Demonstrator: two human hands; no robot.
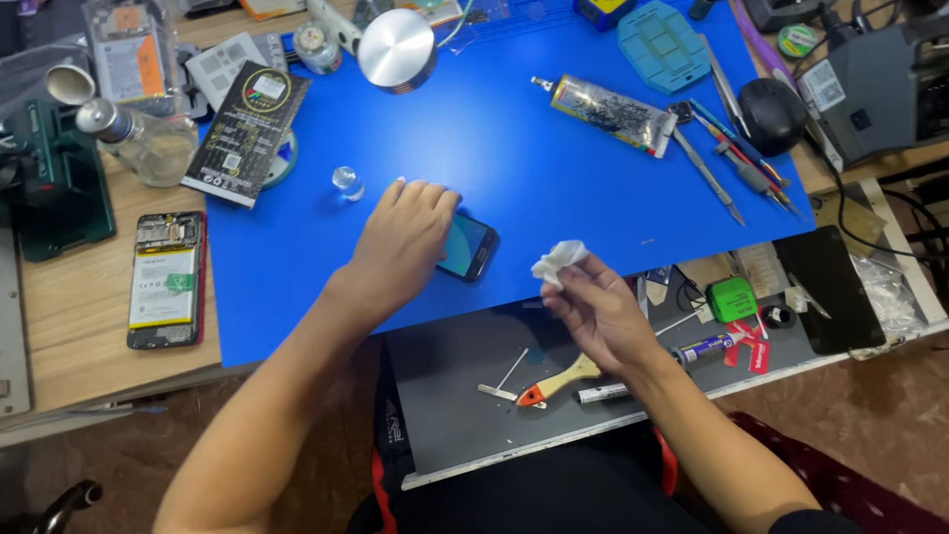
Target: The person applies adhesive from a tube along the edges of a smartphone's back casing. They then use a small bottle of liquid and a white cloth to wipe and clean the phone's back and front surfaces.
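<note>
Two phones here: one (467, 246) on the blue mat (554, 188) under the left hand (400, 247), pressed flat, and an opened one (165, 281) off left. Right hand (593, 307) hovers, fingers pinched on one crumpled white wipe (559, 261).

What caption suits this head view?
Left hand presses a phone on a blue mat; right hand holds a white wipe.

Under the left hand (405, 242) fingers, a glossy glass-faced phone (468, 247) on a smooth matt blue rubbery mat (554, 168); pinched in the right hand (598, 311) fingertips, a crumpled white soft wipe (559, 262), cloth or paper unclear; beyond the fingers, a brushed-metal disc (396, 49).
</note>
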